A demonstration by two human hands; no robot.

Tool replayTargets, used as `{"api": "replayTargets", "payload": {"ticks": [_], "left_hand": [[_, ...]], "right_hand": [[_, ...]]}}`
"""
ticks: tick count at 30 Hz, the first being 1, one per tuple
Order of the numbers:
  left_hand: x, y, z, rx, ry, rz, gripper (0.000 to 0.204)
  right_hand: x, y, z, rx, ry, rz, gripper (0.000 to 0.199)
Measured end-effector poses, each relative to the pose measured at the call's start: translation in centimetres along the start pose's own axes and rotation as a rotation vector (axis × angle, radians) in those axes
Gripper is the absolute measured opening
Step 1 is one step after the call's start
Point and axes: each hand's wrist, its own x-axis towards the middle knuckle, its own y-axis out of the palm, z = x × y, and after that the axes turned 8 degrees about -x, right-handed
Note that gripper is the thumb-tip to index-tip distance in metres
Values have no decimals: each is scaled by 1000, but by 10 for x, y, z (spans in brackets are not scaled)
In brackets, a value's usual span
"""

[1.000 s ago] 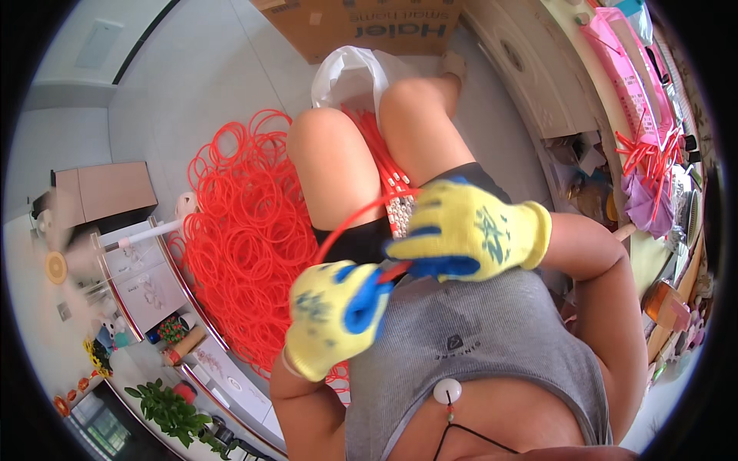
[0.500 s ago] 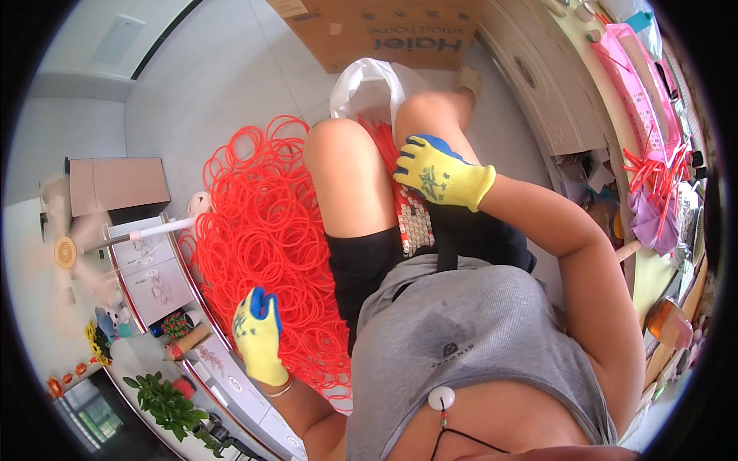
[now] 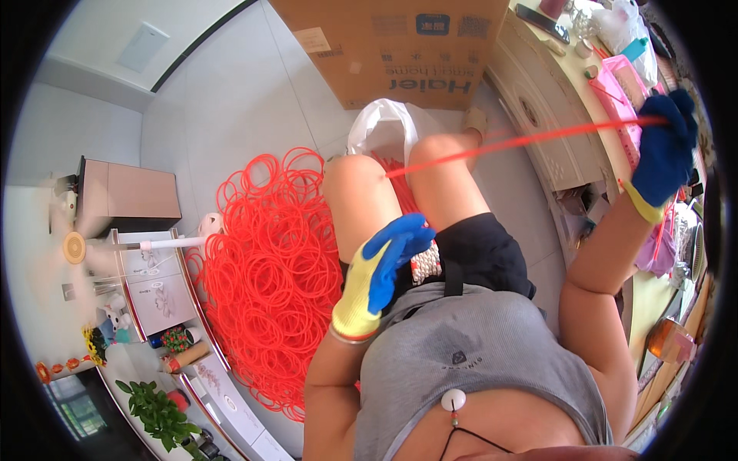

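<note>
My right hand [image 3: 667,150], in a blue-and-yellow work glove, is raised at the far right and closed on a thin red plastic tube [image 3: 530,140]. The tube stretches left across my knees, blurred by motion. Over my lap is my left hand [image 3: 388,265], gloved alike, its fingers and thumb drawn together. A speck of red shows at its fingertips; what they pinch is too small to name. Just beside them lies a block of small white pieces with red bits [image 3: 426,263]. More red strands lie between my knees, by a white plastic bag [image 3: 382,114].
A large heap of red plastic rings [image 3: 265,284] covers the floor on my left. A cardboard box [image 3: 400,58] stands ahead. To the right runs a cluttered counter with a pink basket [image 3: 615,96]. A fan [image 3: 74,247], drawers and a potted plant [image 3: 157,411] are at left.
My right hand has swung from my right knee up to the far right, drawing out a red tube. My left hand has come from the ring heap to my lap.
</note>
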Motion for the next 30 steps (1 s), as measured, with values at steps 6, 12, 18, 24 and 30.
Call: {"api": "replayTargets", "payload": {"ticks": [6, 12, 18, 24, 30], "left_hand": [[69, -20, 44, -858, 138, 7, 50], [77, -49, 26, -828, 445, 165, 40], [69, -52, 2, -757, 650, 111, 37], [59, -47, -29, -753, 759, 83, 31], [32, -64, -61, -761, 698, 513, 32]], "right_hand": [[-63, -32, 39, 260, -70, -227, 18], [-94, -116, -8, 249, -100, -370, 26], [-96, -161, -82, 96, -114, -371, 36], [-92, -172, -124, 141, -50, -536, 31], [-75, -97, -156, 302, 146, -162, 17]]}}
